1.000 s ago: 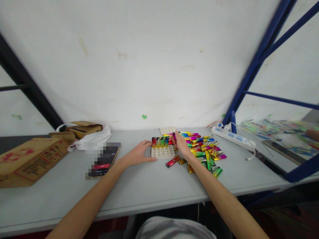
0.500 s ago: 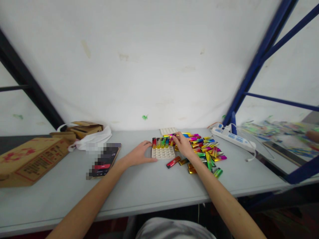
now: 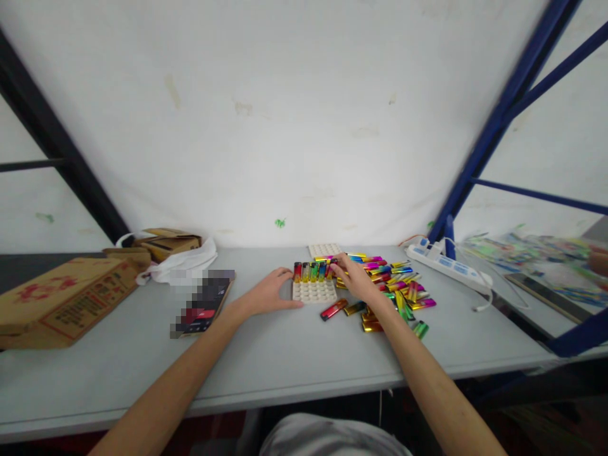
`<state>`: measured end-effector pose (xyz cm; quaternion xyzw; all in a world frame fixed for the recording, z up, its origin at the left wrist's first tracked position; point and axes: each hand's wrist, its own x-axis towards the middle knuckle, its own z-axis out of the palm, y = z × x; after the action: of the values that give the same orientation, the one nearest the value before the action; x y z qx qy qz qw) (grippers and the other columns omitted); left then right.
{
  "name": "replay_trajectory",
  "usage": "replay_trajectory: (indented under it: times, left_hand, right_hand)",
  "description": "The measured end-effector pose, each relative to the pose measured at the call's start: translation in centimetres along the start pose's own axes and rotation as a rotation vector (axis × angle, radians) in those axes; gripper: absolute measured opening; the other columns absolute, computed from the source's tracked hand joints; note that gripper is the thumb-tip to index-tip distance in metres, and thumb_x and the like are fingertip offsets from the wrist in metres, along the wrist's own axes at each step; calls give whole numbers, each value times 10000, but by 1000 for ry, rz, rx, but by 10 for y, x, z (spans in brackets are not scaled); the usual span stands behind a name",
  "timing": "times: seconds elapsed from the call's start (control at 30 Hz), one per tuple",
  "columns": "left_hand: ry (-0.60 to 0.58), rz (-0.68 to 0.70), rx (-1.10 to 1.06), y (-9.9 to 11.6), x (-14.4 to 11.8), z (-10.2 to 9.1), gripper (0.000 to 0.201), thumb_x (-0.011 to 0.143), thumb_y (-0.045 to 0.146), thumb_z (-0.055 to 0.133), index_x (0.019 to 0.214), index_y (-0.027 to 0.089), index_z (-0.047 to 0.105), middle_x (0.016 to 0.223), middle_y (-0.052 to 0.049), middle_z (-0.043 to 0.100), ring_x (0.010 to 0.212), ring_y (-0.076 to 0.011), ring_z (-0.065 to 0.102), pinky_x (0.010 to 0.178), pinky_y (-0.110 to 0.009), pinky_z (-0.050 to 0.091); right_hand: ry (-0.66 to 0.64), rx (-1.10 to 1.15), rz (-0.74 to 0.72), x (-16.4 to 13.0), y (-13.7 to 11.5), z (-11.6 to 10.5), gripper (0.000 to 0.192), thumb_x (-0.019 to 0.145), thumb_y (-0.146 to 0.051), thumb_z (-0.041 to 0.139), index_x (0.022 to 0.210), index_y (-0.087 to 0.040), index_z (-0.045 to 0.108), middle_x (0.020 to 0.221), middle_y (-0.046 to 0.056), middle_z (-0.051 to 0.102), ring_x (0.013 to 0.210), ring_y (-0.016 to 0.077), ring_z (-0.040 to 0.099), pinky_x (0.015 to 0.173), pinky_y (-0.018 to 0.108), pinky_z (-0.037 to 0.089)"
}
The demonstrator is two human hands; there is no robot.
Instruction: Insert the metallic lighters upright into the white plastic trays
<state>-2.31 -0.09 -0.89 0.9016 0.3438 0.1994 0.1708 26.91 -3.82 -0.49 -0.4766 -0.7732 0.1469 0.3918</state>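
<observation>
A white tray with rows of holes [image 3: 314, 292] lies in front of me, its back row filled with upright metallic lighters [image 3: 312, 272]. My left hand [image 3: 270, 292] spans the tray's left side, fingers at the back corner and thumb at the front corner, holding it. At the right end of the row, my right hand [image 3: 350, 276] is closed with its fingertips on a pinkish-red lighter [image 3: 330, 270], which stands upright beside the others. Right of the tray, partly under my right hand and forearm, spreads a pile of loose shiny lighters [image 3: 412, 291]. A red lighter [image 3: 333, 309] lies near the tray's front right corner.
A second white tray [image 3: 323, 249] sits by the wall. On the left are a phone [image 3: 209, 303], a white plastic bag [image 3: 183, 263] and a cardboard box [image 3: 66, 297]. A power strip [image 3: 449, 265] and blue rack post [image 3: 479, 145] stand right; another person's hand shows at the far right edge.
The lighter in my right hand has come down upright at the row's right end. My left hand stays at the tray's side. The whole view has shifted slightly.
</observation>
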Motion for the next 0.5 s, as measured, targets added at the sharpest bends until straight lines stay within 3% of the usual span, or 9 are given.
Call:
replay_trajectory:
  times: [0.43, 0.5]
  left_hand:
    - [-9, -13, 15, 1, 0, 0, 741, 740, 678, 771, 1288, 201, 625, 1375, -131, 604, 1290, -318, 577, 1162, -432, 442]
    - [-9, -11, 19, 1, 0, 0, 729, 749, 678, 765, 1284, 204, 623, 1373, -130, 602, 1287, -312, 577, 1162, -427, 442]
  right_hand:
    - [-72, -200, 1, 0, -3, -3, 245, 1045, -385, 517, 1007, -188, 657, 937, 88, 741, 846, 224, 671, 783, 329, 512]
    - [-66, -157, -4, 1, -1, -10, 241, 1029, -380, 554, 1076, -185, 689, 1020, 100, 764, 916, 227, 700, 836, 336, 534]
